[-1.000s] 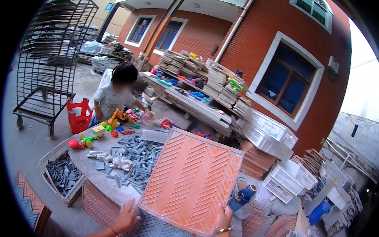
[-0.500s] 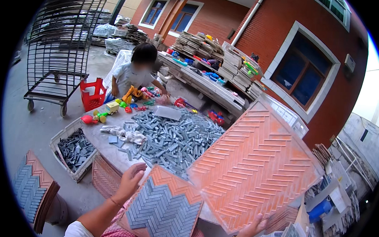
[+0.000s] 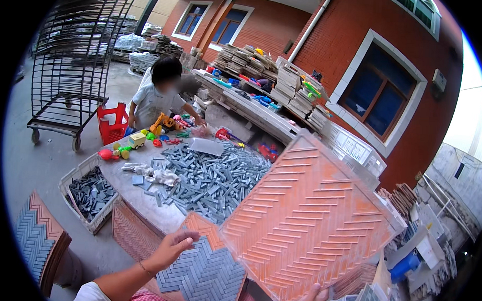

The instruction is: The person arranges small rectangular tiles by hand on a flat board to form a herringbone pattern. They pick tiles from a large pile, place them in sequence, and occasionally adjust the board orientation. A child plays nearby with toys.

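Note:
An orange tray with raised herringbone ridges point(image 3: 313, 216) is tilted up on the right. Along its lower edge, my right hand point(image 3: 311, 299) holds it. In front of me, beside that panel, lies a similar tray partly filled with blue-grey strip tiles point(image 3: 207, 271) set in a zigzag. My left hand point(image 3: 176, 249) hovers at the upper left of this tile-filled tray, fingers stretched and nothing visible in them. Beyond both, loose blue-grey strip tiles point(image 3: 213, 173) form a heap on the table point(image 3: 126, 181). White gloves point(image 3: 152, 174) rest at the heap's left side.
A pale crate of dark tiles point(image 3: 90, 198) stands left of the table, behind a stack of tiled trays point(image 3: 38, 244). Across the table a child point(image 3: 158, 97) reaches among toys point(image 3: 162, 126). A wheeled rack point(image 3: 74, 70) and a red plastic stool point(image 3: 113, 122) stand farther left.
The orange tray has shifted left and toward me with my right hand, now overlapping the tile-filled tray's right side. My left hand has moved lower, over that tile-filled tray's edge.

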{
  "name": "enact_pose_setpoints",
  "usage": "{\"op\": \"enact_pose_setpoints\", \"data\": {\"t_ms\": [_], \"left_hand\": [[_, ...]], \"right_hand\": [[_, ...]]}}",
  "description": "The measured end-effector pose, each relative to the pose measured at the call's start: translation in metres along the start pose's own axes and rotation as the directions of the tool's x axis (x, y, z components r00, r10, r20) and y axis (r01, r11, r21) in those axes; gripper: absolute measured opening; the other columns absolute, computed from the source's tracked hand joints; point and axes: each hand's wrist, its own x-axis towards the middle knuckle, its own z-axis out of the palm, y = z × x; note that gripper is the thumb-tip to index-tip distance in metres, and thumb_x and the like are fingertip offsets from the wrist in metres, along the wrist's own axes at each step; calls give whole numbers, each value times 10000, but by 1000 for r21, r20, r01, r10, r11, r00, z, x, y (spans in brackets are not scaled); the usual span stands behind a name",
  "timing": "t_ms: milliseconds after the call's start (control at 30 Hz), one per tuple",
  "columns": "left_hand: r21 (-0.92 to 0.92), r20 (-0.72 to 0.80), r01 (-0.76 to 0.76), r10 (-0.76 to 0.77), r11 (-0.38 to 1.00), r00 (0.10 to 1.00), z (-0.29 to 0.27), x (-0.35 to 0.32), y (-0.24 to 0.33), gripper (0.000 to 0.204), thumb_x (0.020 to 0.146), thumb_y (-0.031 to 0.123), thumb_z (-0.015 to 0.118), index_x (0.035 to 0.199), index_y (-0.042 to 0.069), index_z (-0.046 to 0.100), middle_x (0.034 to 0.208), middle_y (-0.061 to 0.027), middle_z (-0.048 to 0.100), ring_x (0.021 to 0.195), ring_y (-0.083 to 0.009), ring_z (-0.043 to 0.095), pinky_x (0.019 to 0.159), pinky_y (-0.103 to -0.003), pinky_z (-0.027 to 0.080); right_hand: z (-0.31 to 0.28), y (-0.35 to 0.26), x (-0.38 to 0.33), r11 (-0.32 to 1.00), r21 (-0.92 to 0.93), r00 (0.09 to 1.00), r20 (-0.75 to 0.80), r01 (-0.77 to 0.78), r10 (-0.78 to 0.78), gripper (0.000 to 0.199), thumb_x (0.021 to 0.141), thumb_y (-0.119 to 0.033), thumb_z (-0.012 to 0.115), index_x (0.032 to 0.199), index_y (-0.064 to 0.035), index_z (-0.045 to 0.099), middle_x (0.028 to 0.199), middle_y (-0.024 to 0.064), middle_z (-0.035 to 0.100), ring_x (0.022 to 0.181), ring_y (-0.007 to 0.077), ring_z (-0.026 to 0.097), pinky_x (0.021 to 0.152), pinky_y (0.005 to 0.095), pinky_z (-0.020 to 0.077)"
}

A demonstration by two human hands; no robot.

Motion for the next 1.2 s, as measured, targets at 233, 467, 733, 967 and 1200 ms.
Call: {"op": "enact_pose_setpoints", "data": {"t_ms": [233,467,733,967,1200], "left_hand": [[-182,105,104,-85,978,991,1,45,56,604,918,388,489,1382,53,294,1370,-122,360,1279,-202,310,1016,-327,281],[119,98,-116,104,986,990,2,52,73,674,895,332,542,1406,24,228,1436,-156,268,1342,-240,230,1095,-363,175],[-93,-205,123,-140,988,969,-64,12,-13,347,890,204,552,1157,-17,538,1080,-87,591,987,-162,567,865,-296,446],[278,-388,257,-137,926,911,-98,-69,-71,216,859,84,518,1011,-48,598,941,-91,634,884,-154,595,775,-290,480],[716,-205,129,30,686,978,-64,-58,-56,326,758,34,572,1079,-18,574,1070,-195,599,1008,-356,569,879,-371,446]], "right_hand": [[12,28,15,952,143,909,288,271,-302,575,861,-318,514,1213,127,421,1194,210,503,1092,265,489,962,386,356],[10,37,13,968,130,932,271,214,-242,518,840,-281,543,1149,127,460,1110,192,544,1000,245,532,872,382,426],[30,15,12,964,241,990,59,111,-128,417,875,-237,510,1119,100,491,1071,176,567,978,224,541,861,345,434],[92,73,36,913,274,950,157,-304,269,373,894,-208,516,1126,84,505,1073,143,581,946,191,567,835,313,452],[170,171,39,744,357,824,197,-565,531,396,880,-239,551,1125,69,521,1070,113,574,941,196,564,825,323,461]]}}
